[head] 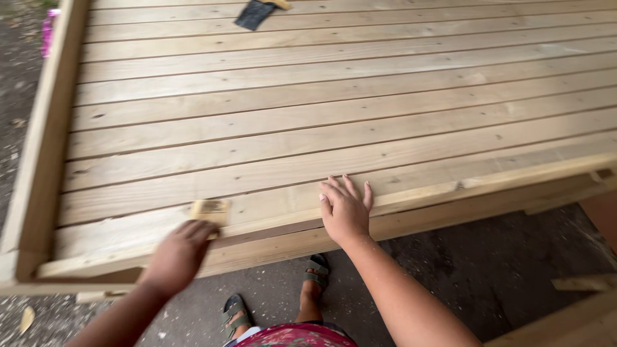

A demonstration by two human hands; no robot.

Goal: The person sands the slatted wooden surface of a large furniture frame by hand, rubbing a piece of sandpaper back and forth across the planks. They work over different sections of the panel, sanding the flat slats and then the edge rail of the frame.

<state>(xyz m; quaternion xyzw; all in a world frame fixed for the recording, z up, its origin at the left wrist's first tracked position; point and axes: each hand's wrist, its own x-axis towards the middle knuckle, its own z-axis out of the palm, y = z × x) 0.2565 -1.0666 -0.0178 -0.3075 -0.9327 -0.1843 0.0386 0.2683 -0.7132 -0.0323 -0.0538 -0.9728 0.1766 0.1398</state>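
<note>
Pale slatted wooden platform (321, 109) with a raised side rail fills the view above dark ground. At its near edge the left hand (178, 254), blurred, pinches a small tan sanding block (209, 211) flat on the nearest plank; strokes along the grain would probably sand cleanest. Right hand (345, 209) lies spread, bracing the edge.

A dark brush (254, 13) with a wooden handle lies at the far side of the planks. Pink fabric (49, 30) sits on the gravel ground (13, 90). Green strapped sandals (317, 270) stand on dark pavement (475, 257).
</note>
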